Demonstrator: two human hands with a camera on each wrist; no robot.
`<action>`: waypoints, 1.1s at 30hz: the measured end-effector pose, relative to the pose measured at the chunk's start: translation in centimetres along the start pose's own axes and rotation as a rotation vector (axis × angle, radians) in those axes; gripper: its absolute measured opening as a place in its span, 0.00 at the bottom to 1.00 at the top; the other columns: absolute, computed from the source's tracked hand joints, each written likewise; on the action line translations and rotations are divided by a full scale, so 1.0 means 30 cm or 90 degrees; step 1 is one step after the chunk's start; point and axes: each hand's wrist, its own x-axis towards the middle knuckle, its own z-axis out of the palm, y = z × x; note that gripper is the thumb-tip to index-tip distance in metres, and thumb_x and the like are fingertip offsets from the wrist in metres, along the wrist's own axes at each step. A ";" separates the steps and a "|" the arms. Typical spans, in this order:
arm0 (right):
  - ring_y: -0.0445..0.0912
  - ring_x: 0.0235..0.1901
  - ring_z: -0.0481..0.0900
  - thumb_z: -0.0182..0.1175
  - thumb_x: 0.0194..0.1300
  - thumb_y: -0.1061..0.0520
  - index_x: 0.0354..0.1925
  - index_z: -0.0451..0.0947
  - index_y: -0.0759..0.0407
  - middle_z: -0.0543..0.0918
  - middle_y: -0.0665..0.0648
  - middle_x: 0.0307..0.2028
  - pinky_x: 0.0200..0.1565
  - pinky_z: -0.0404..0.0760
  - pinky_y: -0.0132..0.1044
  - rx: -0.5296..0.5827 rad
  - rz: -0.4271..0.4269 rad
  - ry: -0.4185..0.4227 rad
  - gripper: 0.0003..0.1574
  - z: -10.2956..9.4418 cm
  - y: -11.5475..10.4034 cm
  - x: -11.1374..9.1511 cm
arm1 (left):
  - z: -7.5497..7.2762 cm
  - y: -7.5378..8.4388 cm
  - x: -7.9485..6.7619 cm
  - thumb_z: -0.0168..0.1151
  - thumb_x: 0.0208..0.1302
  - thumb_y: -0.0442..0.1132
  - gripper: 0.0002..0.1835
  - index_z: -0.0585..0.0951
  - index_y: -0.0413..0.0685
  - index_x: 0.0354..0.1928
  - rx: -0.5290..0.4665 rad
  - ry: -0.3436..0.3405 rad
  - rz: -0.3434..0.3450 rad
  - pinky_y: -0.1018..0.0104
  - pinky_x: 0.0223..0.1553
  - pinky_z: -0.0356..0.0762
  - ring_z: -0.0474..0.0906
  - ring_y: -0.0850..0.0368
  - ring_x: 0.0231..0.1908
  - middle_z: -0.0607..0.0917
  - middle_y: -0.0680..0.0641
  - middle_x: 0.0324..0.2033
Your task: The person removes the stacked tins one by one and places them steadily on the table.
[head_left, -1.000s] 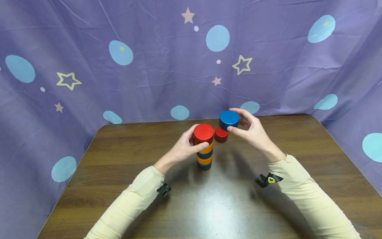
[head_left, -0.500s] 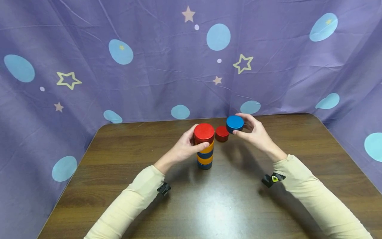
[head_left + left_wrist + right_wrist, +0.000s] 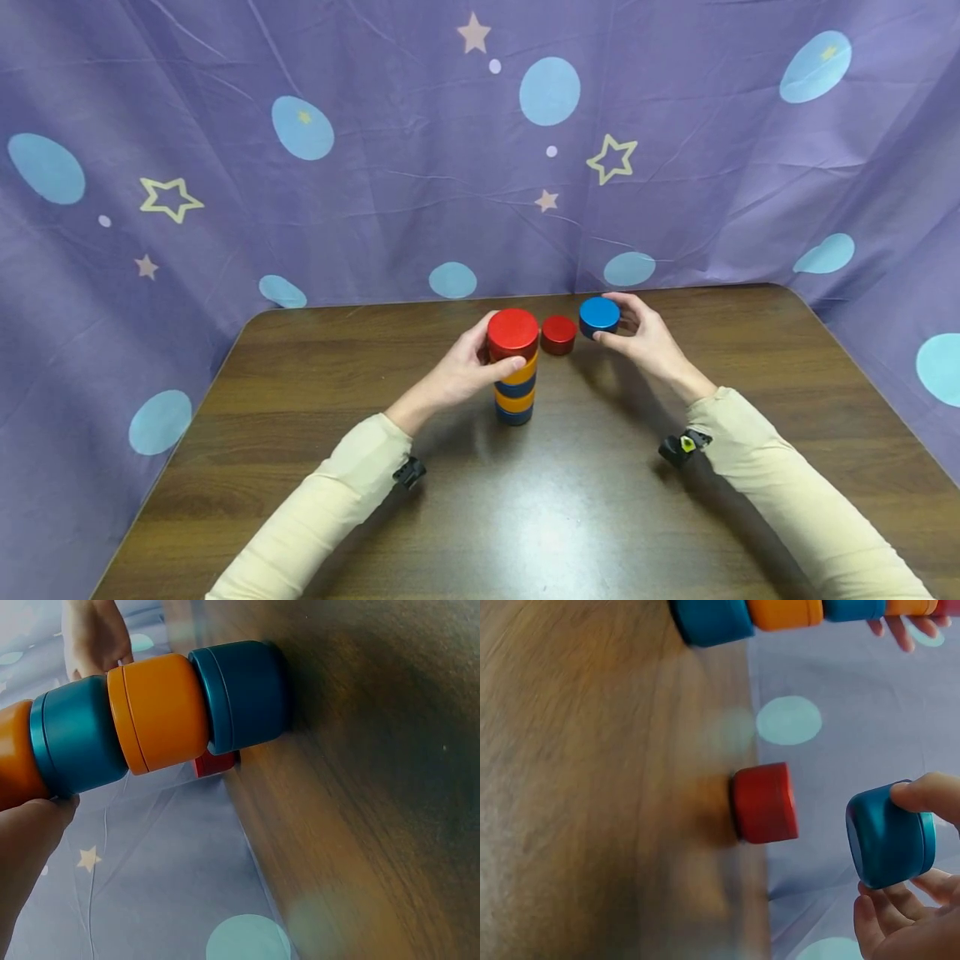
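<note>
In the head view a stack of round lidded tins (image 3: 515, 402) stands upright mid-table, blue and orange by turns with a red tin (image 3: 513, 331) on top. My left hand (image 3: 459, 372) grips the stack near its top, thumb across the front. Pinched between the thumb and fingers of my right hand (image 3: 647, 343) is a blue tin (image 3: 599, 315). The right wrist view has this blue tin (image 3: 889, 836) raised off the tabletop, its lid facing up. Between it and the stack, a single red tin (image 3: 765, 802) sits on the table.
The brown wooden table (image 3: 337, 358) ends at a back edge close behind the tins. Right behind that edge hangs a purple curtain (image 3: 390, 150) with stars and blue dots. A black strap camera (image 3: 678, 448) sits on the right wrist.
My right hand has carried the blue tin to the right and lower, so it no longer overlaps the single red tin. My left hand and the stack have stayed in place.
</note>
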 end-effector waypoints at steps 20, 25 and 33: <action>0.62 0.53 0.75 0.68 0.55 0.67 0.63 0.65 0.71 0.74 0.73 0.56 0.50 0.73 0.35 -0.049 0.066 0.010 0.39 0.038 0.130 0.036 | -0.007 -0.005 0.001 0.60 0.60 0.23 0.25 0.66 0.31 0.59 0.024 -0.005 -0.005 0.59 0.49 0.76 0.76 0.52 0.45 0.78 0.35 0.50; 0.64 0.54 0.74 0.67 0.56 0.67 0.63 0.63 0.73 0.73 0.74 0.57 0.56 0.72 0.50 -0.060 0.084 -0.001 0.39 0.042 0.158 0.044 | -0.008 -0.007 0.003 0.60 0.60 0.23 0.25 0.66 0.32 0.60 0.025 -0.009 -0.004 0.58 0.49 0.76 0.76 0.51 0.46 0.77 0.35 0.50; 0.64 0.55 0.73 0.66 0.56 0.68 0.63 0.62 0.74 0.72 0.74 0.57 0.49 0.73 0.32 -0.037 0.100 -0.021 0.39 0.043 0.184 0.053 | -0.011 -0.014 0.002 0.60 0.60 0.24 0.26 0.66 0.31 0.60 0.014 -0.018 -0.001 0.57 0.51 0.76 0.76 0.50 0.47 0.77 0.35 0.51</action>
